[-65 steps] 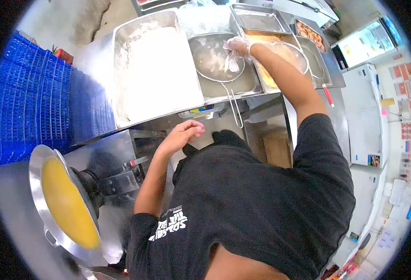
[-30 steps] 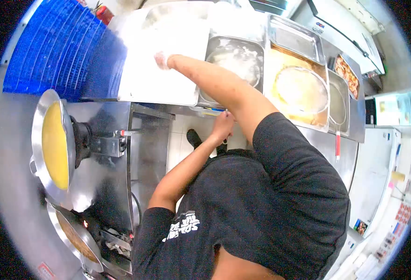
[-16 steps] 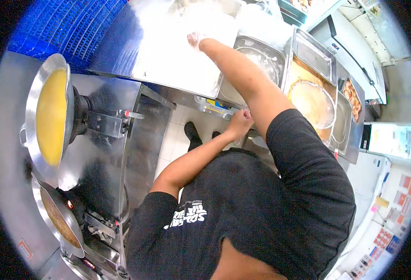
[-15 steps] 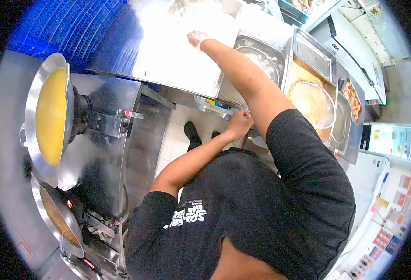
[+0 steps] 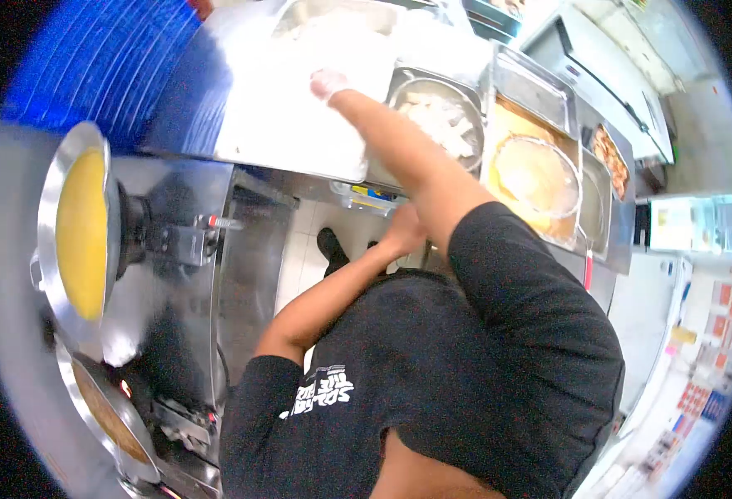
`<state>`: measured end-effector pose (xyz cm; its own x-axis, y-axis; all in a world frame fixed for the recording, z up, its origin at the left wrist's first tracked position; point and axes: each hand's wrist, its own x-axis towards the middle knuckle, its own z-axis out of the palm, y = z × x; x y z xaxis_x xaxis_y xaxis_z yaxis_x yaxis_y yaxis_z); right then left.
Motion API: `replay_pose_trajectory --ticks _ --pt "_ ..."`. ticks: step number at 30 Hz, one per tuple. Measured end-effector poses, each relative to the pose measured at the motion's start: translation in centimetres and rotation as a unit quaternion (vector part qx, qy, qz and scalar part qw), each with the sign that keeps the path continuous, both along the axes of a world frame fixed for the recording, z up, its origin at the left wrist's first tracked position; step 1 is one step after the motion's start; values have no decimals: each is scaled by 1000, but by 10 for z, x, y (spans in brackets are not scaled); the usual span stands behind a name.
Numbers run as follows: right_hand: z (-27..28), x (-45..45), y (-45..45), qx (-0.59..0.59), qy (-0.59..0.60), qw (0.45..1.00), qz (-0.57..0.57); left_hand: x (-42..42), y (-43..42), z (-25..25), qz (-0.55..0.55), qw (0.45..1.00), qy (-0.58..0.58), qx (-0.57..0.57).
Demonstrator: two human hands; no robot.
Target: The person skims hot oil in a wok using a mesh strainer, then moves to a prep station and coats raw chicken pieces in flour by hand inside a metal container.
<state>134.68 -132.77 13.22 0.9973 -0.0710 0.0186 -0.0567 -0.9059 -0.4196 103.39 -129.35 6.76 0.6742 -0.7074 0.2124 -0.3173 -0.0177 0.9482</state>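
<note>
My right hand (image 5: 329, 85), in a clear plastic glove, reaches over a wide, glaring white tray (image 5: 291, 133). Its fingers are drawn together; glare hides anything between them. To the right of that forearm, pale chunky pieces (image 5: 436, 121) lie in a round wire strainer (image 5: 480, 125) set in a metal pan. My left hand (image 5: 406, 229) is held low by the counter's front edge, its fingers curled, blurred and partly behind my right forearm. I cannot see anything in it.
A round sieve (image 5: 539, 176) with a red handle rests over a tan-coloured tray (image 5: 499, 116). Browned food (image 5: 610, 162) lies farther right. On the left, a wok of yellow liquid (image 5: 81, 237) and a second wok (image 5: 108, 407) sit on burners. A blue basket (image 5: 91, 75) stands behind.
The view has shifted, moving the counter leftward in frame. My right hand stays over the white tray. More pale pieces show in the round strainer. My left hand remains low near the edge.
</note>
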Motion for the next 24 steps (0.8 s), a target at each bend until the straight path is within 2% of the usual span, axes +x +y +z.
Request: replay_pose_trajectory --ticks 1,2,3,5,6,8,9,11,13,15,17,18,19,20,21,22,23,24 --pt "19 -17 8 -14 36 999 25 0 1 -1 -27 1000 1 -15" --pt "-3 -12 13 -122 72 985 104 0 9 8 -48 997 52 -24" --pt "6 -25 18 -120 102 979 130 0 17 16 -66 992 102 -31" --pt "-81 25 41 -116 94 960 238 -2 26 2 -83 978 192 15" --pt "-88 25 40 -122 99 960 232 -4 30 -7 -88 967 235 39" --pt "-93 10 42 -134 112 960 218 -10 35 -12 -48 981 183 41" --pt "-67 -8 41 -89 116 975 165 -13 37 -14 -30 986 157 41" --pt "20 -47 33 1 119 991 57 -11 38 -31 -20 991 123 48" --pt "-13 -29 32 -63 108 976 178 -5 36 -33 -28 996 77 47" --pt "-18 -24 31 -96 54 956 273 5 25 31 -21 997 -61 29" --pt "-7 -9 17 11 13 965 260 9 15 87 -2 992 -125 26" --pt "3 -4 12 64 -6 965 253 9 15 86 3 999 -5 54" --pt "24 -15 -3 190 -31 952 237 9 16 84 21 990 114 79" --pt "62 -39 -31 312 -54 924 216 7 18 82 33 966 233 104" --pt "148 -111 -59 415 -14 889 193 -1 15 98 63 984 151 75" --pt "200 -166 -73 551 -12 819 160 -2 14 102 64 983 153 76" --pt "208 -164 -103 456 -104 863 192 -1 12 104 65 983 155 78" --pt "218 -180 -129 489 -136 838 198 -2 14 106 66 982 159 83"
